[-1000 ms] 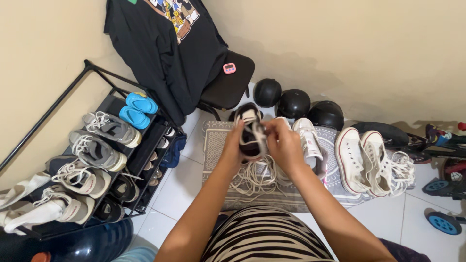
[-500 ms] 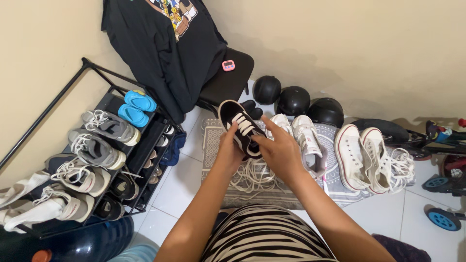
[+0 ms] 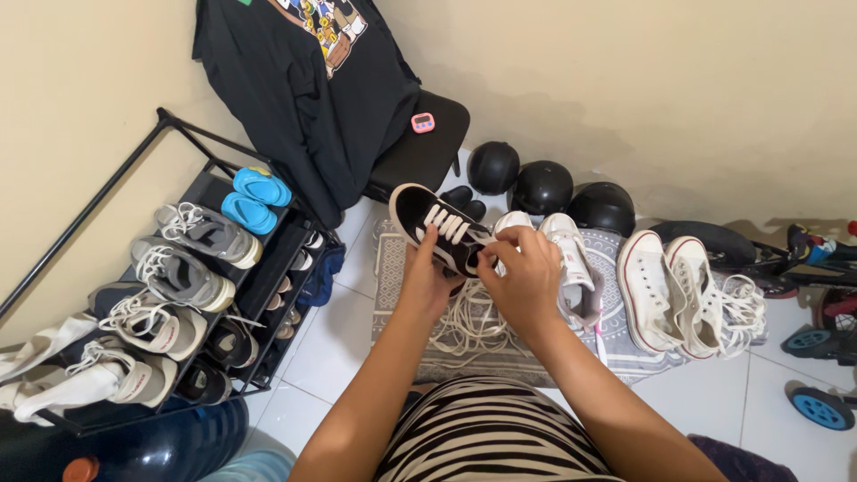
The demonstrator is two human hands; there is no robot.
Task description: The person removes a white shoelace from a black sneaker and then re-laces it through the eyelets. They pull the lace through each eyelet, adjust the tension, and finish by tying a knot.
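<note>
Both hands closed on one black sneaker [image 3: 439, 228]; left hand [image 3: 427, 284] cups it from below and on the near side, thumb up against the laced upper; right hand [image 3: 525, 277] pinches at the shoe's near end, fingertips [image 3: 496, 243] gathered on the white lace there; whether a lace end sits between the fingertips cannot be told at this size.

Sneaker held in the air above the patterned grey mat [image 3: 393, 268], toe pointing up and left toward the black chair [image 3: 420, 152]; white laces run in bars across its top; white sole edge visible along the toe.

Loose white laces [image 3: 469, 326] lie in a tangle on the mat, directly beneath the hands; a second dark shoe [image 3: 464, 198] shows partly behind the held one.

To the right on the mat: a pair of white sneakers [image 3: 571, 259], partly covered by the right hand; further right, a pair of white high-tops with red trim [image 3: 683, 290], their laces spilling at the mat's right edge.

Three black helmets [image 3: 540, 187] sit in a row along the wall behind the mat.

Left side: black shoe rack [image 3: 134, 161] against the wall, holding grey and white sneakers and blue sandals [image 3: 250, 201]; black printed shirt [image 3: 303, 98] draped over the chair; small pink timer [image 3: 423, 122] on the chair seat.
</note>
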